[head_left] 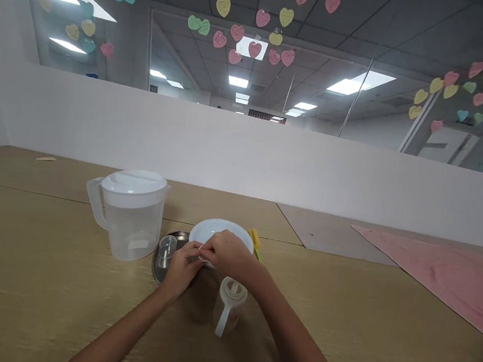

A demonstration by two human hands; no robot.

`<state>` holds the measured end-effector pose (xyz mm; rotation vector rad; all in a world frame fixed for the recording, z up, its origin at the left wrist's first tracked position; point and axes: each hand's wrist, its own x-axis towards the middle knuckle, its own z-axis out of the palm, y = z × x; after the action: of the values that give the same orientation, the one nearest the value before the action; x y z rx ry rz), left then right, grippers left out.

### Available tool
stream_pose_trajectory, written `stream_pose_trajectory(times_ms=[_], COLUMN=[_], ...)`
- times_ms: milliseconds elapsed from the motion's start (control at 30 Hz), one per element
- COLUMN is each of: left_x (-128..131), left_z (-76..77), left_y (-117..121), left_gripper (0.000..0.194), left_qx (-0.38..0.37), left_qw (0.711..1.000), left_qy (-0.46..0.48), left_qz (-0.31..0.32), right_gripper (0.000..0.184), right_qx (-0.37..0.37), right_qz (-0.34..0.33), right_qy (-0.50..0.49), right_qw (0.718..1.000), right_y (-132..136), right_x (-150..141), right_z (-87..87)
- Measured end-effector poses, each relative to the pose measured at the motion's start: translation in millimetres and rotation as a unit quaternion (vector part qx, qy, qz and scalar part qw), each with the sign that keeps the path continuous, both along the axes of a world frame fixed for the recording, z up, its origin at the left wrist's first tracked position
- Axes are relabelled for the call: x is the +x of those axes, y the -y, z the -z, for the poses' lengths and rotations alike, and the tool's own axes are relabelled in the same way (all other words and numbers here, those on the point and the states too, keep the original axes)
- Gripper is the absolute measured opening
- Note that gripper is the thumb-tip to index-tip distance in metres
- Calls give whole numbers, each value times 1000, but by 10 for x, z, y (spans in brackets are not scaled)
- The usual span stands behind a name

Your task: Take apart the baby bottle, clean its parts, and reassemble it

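My left hand (182, 266) and my right hand (227, 254) meet over the near edge of a white bowl (216, 229), fingers pinched together on a small pale item that I cannot make out. Under the hands lies a dark metal tray (158, 268) with a small clear glass (167, 249) standing on it. A small clear measuring jug (227, 309) with a white handle stands just in front of my right wrist.
A large translucent lidded pitcher (131, 213) holding water stands left of the tray. A yellow item (255, 240) pokes out behind the bowl. A pink cloth (440, 271) covers the table's right side. A white partition wall (244, 153) runs along the table's far edge.
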<state>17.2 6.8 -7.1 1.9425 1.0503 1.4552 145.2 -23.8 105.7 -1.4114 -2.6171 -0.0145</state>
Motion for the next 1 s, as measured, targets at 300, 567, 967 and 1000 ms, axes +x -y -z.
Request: stream_pose_trajectory(times_ms=[300, 567, 967, 1000], left_x=[-1, 5, 47, 53], left_z=[-5, 52, 52, 52], left_y=[-11, -37, -4, 1], left_gripper=[23, 27, 25, 25], left_qx=[11, 36, 48, 50], left_qw=[999, 999, 995, 995], left_qy=[32, -18, -67, -67], left_qz=[-20, -20, -51, -51], right_gripper=[26, 30, 37, 37], right_qx=[108, 206, 277, 284], right_qz=[12, -19, 1, -2], right_qy=[27, -32, -205, -220], right_qw=[994, 978, 939, 933], right_y=[-125, -109, 87, 94], right_x=[-25, -29, 197, 237], right_z=[80, 102, -237, -258])
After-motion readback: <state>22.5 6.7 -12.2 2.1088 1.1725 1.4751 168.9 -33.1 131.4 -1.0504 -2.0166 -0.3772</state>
